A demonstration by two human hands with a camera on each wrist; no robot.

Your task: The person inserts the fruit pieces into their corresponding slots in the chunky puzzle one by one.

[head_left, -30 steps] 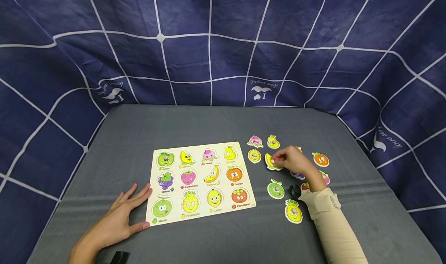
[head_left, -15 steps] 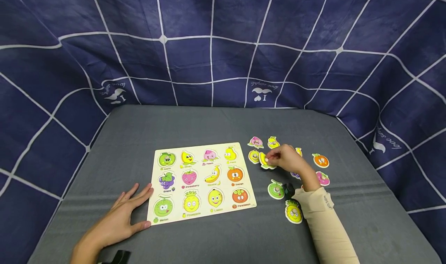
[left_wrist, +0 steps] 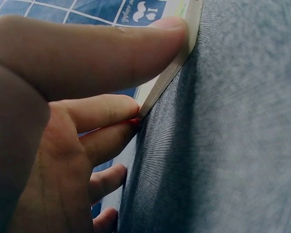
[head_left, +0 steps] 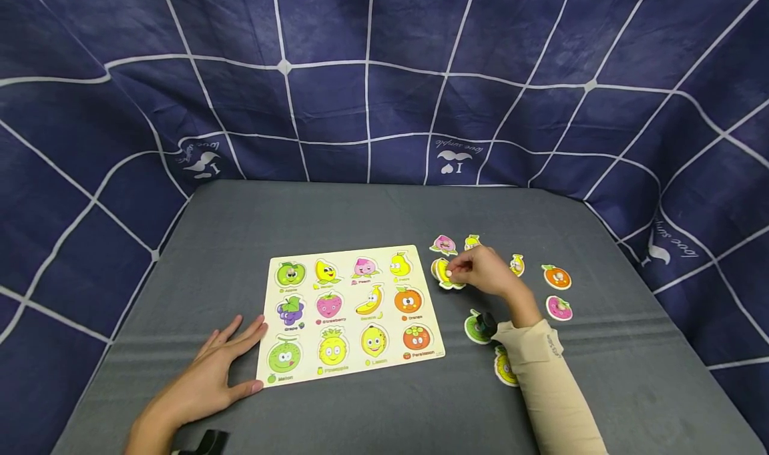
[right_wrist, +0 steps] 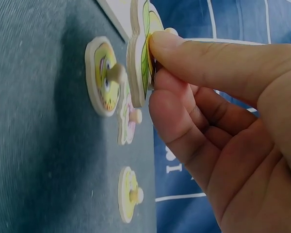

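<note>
just left of the right grip (head_left: 488,271), which clamps its knob (right_wrist: 171,31), sits the yellow fruit piece (right_wrist: 140,58).

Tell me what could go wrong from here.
The yellow piece being held could knock the lemon piece, which it overlaps in the head view. It might also slip, since only the fingertips of the right hand pinch it. The board could shift if the left hand, touching its left edge, pushes.

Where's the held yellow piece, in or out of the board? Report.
Out: the right hand pinches the yellow piece right of the board.
</note>
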